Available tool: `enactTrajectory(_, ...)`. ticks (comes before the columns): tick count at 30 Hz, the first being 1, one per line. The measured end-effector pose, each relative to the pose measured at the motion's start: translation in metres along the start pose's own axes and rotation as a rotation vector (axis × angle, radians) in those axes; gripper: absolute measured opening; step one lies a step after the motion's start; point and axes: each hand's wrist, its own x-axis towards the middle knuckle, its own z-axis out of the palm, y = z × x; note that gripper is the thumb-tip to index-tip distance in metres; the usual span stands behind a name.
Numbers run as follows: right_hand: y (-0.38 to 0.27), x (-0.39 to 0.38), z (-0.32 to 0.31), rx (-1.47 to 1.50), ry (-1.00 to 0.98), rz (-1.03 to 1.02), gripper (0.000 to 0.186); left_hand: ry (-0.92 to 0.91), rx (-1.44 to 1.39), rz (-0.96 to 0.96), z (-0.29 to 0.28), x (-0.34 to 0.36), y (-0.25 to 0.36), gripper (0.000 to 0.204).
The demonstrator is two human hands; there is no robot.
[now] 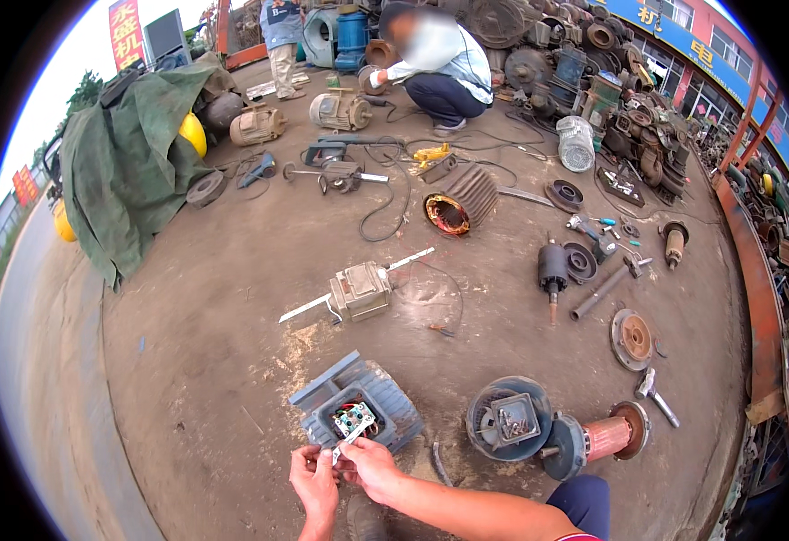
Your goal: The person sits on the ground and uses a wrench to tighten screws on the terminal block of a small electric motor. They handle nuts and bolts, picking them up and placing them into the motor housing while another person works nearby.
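My left hand (314, 482) and my right hand (367, 467) meet just below a grey finned motor housing (394, 404) lying on the ground. Both hands pinch a small white terminal board (355, 421) with coloured contacts, held over the housing's open terminal box. The board is tilted and its wires run down into the box. My right forearm comes in from the lower right.
A rotor with copper-coloured core and end cover (592, 437) lies to the right, next to a round fan cover (508, 418). A small motor on a metal strip (359, 290), a stator (459, 202), scattered parts and cables lie farther off. A crouching person (441, 72) works at the back. A green tarpaulin (128, 162) covers something at left.
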Motion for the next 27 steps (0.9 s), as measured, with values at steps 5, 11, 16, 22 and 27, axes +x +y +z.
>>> enactTrajectory(5, -0.004, 0.001, 0.017, 0.146, 0.024, 0.003, 0.013, -0.041, 0.012, -0.033, -0.003, 0.009, -0.007, 0.012)
enactTrajectory(11, -0.018, -0.013, 0.001, -0.223, 0.013, -0.206, 0.024, -0.170, 0.466, 0.320, 0.004, 0.064, 0.043, 0.016)
enactTrajectory(16, -0.064, -0.025, -0.030, -1.246, 0.035, -1.169, 0.033, -0.451, 0.653, 0.529, 0.045, 0.117, 0.083, 0.023)
enactTrajectory(22, -0.123, -0.032, -0.021, -2.224, -0.079, -1.397, 0.042, -0.970, 0.968, 0.647, 0.116, 0.134, 0.125, 0.025)
enactTrajectory(27, -0.127, -0.031, -0.041, -2.382, -0.034, -1.403, 0.026, -1.228, 1.094, 0.601, 0.147, 0.115, 0.136, 0.029)
